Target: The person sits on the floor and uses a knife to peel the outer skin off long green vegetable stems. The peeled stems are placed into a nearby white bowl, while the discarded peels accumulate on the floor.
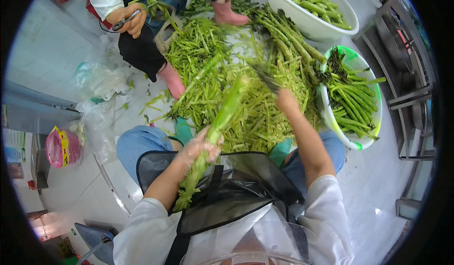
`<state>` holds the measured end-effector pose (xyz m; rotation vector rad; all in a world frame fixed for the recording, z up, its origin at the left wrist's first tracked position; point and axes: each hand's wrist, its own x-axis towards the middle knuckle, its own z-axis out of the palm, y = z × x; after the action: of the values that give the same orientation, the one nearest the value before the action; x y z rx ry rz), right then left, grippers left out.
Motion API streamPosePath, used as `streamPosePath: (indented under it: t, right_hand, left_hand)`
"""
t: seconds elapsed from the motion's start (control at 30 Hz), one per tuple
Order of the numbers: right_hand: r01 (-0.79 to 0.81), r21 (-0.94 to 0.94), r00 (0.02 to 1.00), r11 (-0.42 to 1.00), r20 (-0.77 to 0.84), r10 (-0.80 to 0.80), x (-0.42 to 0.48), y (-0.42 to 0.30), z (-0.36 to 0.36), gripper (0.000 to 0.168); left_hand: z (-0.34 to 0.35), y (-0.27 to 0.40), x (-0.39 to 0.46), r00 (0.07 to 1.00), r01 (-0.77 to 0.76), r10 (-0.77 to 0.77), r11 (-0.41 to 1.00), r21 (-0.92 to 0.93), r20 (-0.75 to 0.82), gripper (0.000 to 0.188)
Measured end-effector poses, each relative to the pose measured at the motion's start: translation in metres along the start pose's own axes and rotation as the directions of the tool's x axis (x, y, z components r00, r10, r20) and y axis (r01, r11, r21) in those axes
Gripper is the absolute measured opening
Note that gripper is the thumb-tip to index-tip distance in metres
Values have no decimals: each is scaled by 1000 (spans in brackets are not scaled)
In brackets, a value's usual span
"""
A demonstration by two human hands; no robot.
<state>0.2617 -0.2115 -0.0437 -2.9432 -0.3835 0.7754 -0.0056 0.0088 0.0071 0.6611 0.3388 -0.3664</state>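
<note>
My left hand (200,148), in a clear thin glove, is closed around a thick green vegetable stalk (227,112), whose leafy end lies over my dark apron (234,201). To its right, my right hand (286,100) grips a knife (264,77), blurred, its blade pointing up and left, apart from the stalk. Beneath both hands spreads a heap of green peelings (248,123). Unpeeled stalks (291,41) lie at the heap's upper right.
A white basin (319,34) of peeled pieces stands at the upper right, and a green-white tub (322,112) of thin stalks at right. A co-worker's pink boots (172,80) and hand with scissors (129,20) are across the heap. Plastic bags (103,80) lie left.
</note>
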Motion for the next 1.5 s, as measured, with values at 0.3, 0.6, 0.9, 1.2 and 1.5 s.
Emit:
streamPosePath:
  t: [0.3,0.6,0.9,1.2,1.5]
  right_hand:
    - [389,22,874,921,-324,-362,-67,-25,-23,24]
    - [-46,-81,998,996,-40,43,10,44,-29,25]
    - [264,153,939,952,-265,-218,-35,1,-25,25]
    - [709,-158,634,687,-284,-719,-110,-68,39,17]
    - [-26,-45,987,999,-162,19,1,32,8,17]
  left_hand:
    - [15,12,21,998,-56,56,997,-44,11,62]
    - [16,-2,5,996,9,-26,980,199,85,83]
    - [-9,-8,32,961,-93,145,971,219,-234,72]
    - [-10,3,28,950,146,-22,914,379,-313,71]
    - [-3,-5,22,971,47,78,863,503,-225,88]
